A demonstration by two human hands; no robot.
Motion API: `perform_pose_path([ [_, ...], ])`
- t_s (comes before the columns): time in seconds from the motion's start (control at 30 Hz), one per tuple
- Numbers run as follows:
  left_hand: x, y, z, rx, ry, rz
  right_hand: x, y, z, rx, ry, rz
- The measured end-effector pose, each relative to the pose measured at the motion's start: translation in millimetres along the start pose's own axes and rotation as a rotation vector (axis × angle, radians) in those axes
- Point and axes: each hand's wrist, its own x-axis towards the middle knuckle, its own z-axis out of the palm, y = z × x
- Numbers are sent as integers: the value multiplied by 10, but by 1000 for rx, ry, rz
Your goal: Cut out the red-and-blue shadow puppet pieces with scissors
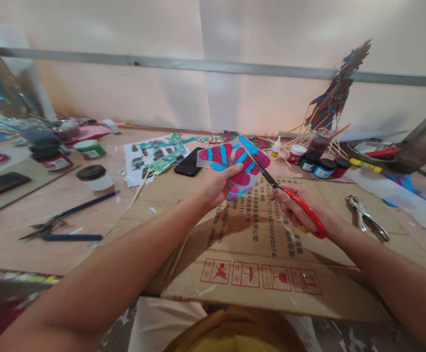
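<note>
Out there I am holding both bare arms outstretched, the left forearm (124,254) slanting back and outward from the left hand (224,187), the right forearm (381,261) slanting back to the opposite side from the right hand (296,206). The left hand is pinching, its thumb lying on top, pointing toward the right hand. The right hand, sitting slightly behind the left, is gripping with curled fingers.

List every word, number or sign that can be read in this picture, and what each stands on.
"angshipin.com", start unclear: cardboard
"646111": cardboard
"9000": cardboard
"SC10141092800574", blurry, digits uncertain: cardboard
"有限公司": cardboard
Red boxed signs on the cardboard's near part: umbrella sign, glass sign, paired-arrow sign; the leftmost sign is unclear.
Too small or blurred: other cardboard print, labels on paint jars and the small white bottle.
</note>
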Motion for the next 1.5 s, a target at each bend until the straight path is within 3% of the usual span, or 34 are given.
perform_pose_path([
  [0.3,-7,-116,-43,-24,-51,-44,35,42,16,-62,-27,-97],
  [0.67,-18,-118,-55,18,-56,-37,-14,18,60,26,-12,31],
  [0.87,-55,-128,-12,0,-63,-62,62,145,100,-57,-5,-68],
  [1.2,-40,-95,-13,-57,-76,-94,34,-27,103,34,-48,50],
  [1.5,-128,-118,38,9,-46,-169,37,47,93,-14,-39,-15],
])
